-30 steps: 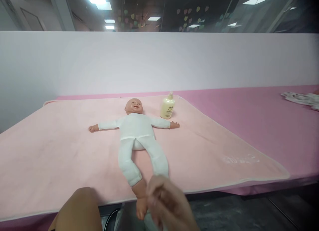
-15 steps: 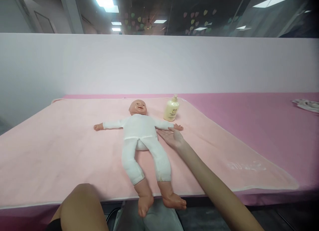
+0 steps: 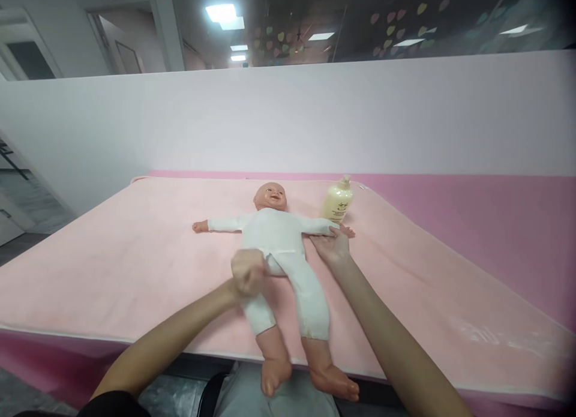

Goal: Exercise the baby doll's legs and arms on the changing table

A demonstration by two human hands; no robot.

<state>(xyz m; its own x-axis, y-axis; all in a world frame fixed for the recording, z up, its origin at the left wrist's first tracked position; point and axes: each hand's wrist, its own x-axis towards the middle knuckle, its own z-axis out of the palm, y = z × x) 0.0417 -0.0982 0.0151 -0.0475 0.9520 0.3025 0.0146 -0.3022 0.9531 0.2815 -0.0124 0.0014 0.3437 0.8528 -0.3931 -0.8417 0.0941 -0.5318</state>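
The doll lies face up on the pink mat at twelve o'clock. At one o'clock my right hand is wide, palm up, by its arm. My left hand, over its leg, is too blurry to tell its grip. I think I'm just touching the arm; holding it needs curled fingers.

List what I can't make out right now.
Left hand, head view: blurred; its grip and contact are unclear.
Doll's leg, head view: partly hidden behind that hand.
Bottle, head view: fine print too small to read.
Blanket lettering, head view: faint and blurred.
Black sleeve, head view: cut off by the bottom edge.
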